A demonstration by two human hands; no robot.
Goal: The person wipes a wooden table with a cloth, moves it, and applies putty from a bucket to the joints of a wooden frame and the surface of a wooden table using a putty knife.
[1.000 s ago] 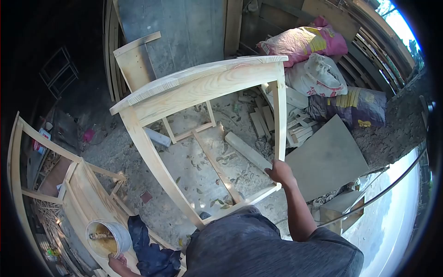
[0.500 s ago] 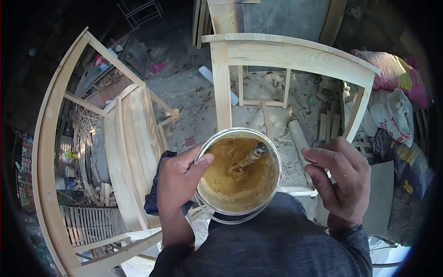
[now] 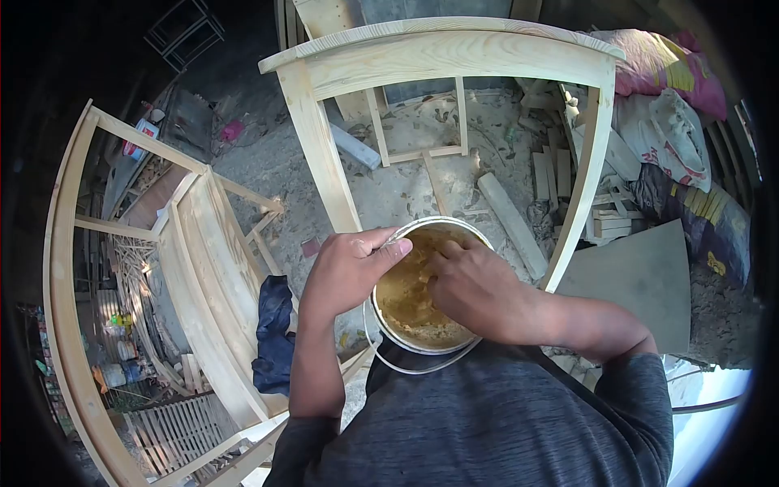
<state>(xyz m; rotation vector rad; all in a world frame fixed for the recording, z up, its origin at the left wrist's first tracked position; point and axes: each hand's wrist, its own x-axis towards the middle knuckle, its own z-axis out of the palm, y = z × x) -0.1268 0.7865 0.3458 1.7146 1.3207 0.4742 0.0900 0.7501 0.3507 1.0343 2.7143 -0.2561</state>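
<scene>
A round white bucket [image 3: 389,321] with a thin wire handle is held close to my body and contains yellow-brown material [image 3: 402,296]. My left hand [image 3: 353,264] grips its left rim, thumb over the edge. Inside the bucket's right side is my right hand [image 3: 479,292], its fingers curled and pointing down. Whatever those fingers hold is hidden behind the hand, and the dark-tipped stick is out of sight.
A pale wooden frame [image 3: 454,61] stands ahead, and a slatted wooden bench [image 3: 203,292] with dark cloth [image 3: 273,333] on it is at left. Filled sacks [image 3: 661,134] lie at right, near wood offcuts and a flat grey board [image 3: 633,284].
My right hand has moved left from beside the bucket into it, covering the stick. The view has shifted, and the bucket appears slightly farther right. My left hand still holds the rim.
</scene>
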